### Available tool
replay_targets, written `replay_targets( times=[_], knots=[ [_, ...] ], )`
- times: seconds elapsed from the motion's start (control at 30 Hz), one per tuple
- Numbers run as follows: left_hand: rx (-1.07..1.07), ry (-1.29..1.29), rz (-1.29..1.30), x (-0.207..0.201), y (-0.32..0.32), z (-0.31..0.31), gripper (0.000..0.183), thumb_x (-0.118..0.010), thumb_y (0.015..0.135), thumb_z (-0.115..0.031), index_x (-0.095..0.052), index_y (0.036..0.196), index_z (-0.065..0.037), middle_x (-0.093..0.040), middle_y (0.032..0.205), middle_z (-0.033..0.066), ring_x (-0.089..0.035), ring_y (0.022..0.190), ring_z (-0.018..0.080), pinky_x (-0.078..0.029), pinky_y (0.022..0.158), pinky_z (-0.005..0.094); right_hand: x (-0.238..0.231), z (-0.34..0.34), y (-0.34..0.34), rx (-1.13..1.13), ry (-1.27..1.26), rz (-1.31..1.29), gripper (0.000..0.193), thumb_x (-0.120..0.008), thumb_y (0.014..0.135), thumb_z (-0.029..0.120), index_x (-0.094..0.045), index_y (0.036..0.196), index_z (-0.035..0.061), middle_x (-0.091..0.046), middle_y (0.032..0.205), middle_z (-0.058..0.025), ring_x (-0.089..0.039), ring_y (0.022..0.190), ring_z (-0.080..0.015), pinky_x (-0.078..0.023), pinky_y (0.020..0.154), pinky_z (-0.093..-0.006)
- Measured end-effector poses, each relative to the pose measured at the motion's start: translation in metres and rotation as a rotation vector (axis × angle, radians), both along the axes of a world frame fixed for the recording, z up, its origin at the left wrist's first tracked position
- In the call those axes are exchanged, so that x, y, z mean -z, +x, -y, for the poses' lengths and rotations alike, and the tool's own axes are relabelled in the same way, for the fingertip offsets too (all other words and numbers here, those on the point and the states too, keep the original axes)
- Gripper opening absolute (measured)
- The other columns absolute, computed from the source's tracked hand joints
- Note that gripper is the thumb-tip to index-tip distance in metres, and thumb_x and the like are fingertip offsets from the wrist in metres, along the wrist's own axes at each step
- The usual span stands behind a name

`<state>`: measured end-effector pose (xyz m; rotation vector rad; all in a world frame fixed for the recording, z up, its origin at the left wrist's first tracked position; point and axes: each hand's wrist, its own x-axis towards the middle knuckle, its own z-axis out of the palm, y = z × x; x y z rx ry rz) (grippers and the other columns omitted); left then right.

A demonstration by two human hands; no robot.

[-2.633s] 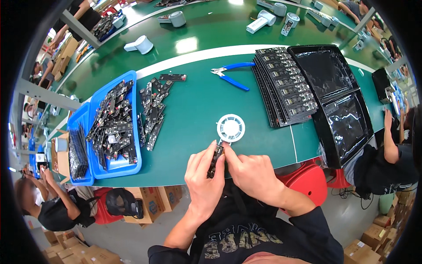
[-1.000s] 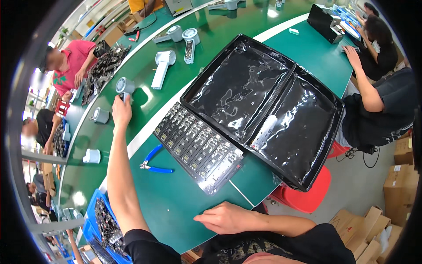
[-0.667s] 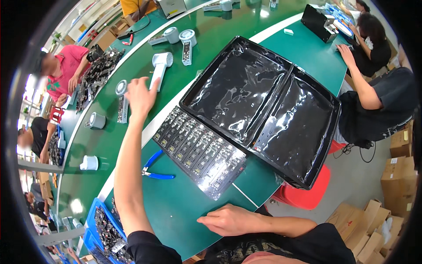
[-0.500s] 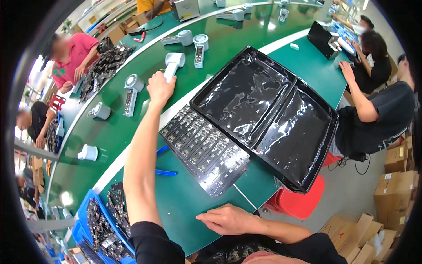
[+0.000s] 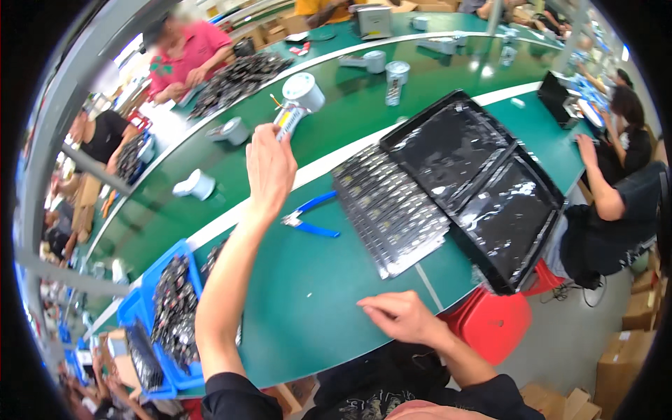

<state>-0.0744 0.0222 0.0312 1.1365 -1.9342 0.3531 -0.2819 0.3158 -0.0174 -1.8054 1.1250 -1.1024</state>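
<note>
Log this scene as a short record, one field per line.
Left hand: holds a pale device by its handle, round head outward
Right hand: near the table edge, no object visible in it
Cutters: on the table, handles spread
Board stack: right of the cutters
Black tray: right of the board stack
Blue bin: loose boards inside

Bright, even light fills the scene, and highlights flare on the glossy green surface (image 5: 350,105) toward the upper right. Glare ripples over the film-lined black tray (image 5: 434,189) right of centre and whitens the lower edge of the board stack (image 5: 388,210), its rows smeared into streaks. Above centre, the white device (image 5: 303,89) shows softly blurred. Grey bars (image 5: 73,278) bow at left; the fisheye rim drops to black.
</note>
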Motion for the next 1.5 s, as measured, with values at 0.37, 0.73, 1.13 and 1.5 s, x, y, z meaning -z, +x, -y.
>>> replay_targets(
  times=[0.37, 0.73, 1.13, 1.5],
  knots=[
    [-0.058, 0.341, -0.015, 0.039, 0.065, -0.3, 0.042, -0.07, 0.091, 0.008, -0.043, 0.121, -0.003, -0.06, 0.12, 0.0256, -0.06, 0.103, 0.0413, -0.045, 0.088, 0.0496, -0.012, -0.011, 0.072, 0.219, 0.208, 0.191, 0.028, -0.08, 0.092, 0.005, -0.072, 0.117, -0.0043, -0.076, 0.085, -0.0086, -0.065, 0.056, -0.0084, -0.051, 0.051, -0.026],
    [-0.013, 0.51, -0.167, 0.055, 0.062, -0.352, 0.048, -0.074, 0.088, 0.009, -0.044, 0.124, -0.004, -0.061, 0.125, 0.0217, -0.06, 0.113, 0.0374, -0.045, 0.101, 0.0463, -0.003, -0.034, 0.083, 0.2, -0.103, -0.096, 0.015, -0.079, 0.089, 0.004, -0.069, 0.1, 0.001, -0.068, 0.079, -0.0101, -0.065, 0.06, -0.0232, -0.051, 0.053, -0.037],
    [0.066, 0.592, -0.404, 0.024, 0.065, -0.323, 0.01, -0.067, 0.098, 0.004, -0.07, 0.108, 0.002, -0.075, 0.099, 0.0118, -0.07, 0.099, 0.0241, -0.048, 0.106, 0.0418, 0.007, -0.026, 0.097, 0.077, -0.442, -0.107, 0.031, -0.078, 0.079, -0.003, -0.069, 0.108, -0.0015, -0.067, 0.098, -0.008, -0.07, 0.077, -0.023, -0.058, 0.063, -0.0344],
    [0.04, 0.641, -0.52, 0.023, 0.074, -0.337, 0.015, -0.071, 0.093, 0.004, -0.073, 0.107, -0.002, -0.077, 0.102, 0.0118, -0.073, 0.098, 0.0286, -0.052, 0.101, 0.0457, 0.001, -0.016, 0.099, 0.014, -0.446, -0.113, 0.032, -0.074, 0.078, 0.0, -0.072, 0.11, -0.0007, -0.067, 0.107, -0.0101, -0.071, 0.08, -0.0233, -0.061, 0.066, -0.0329]
  ],
)
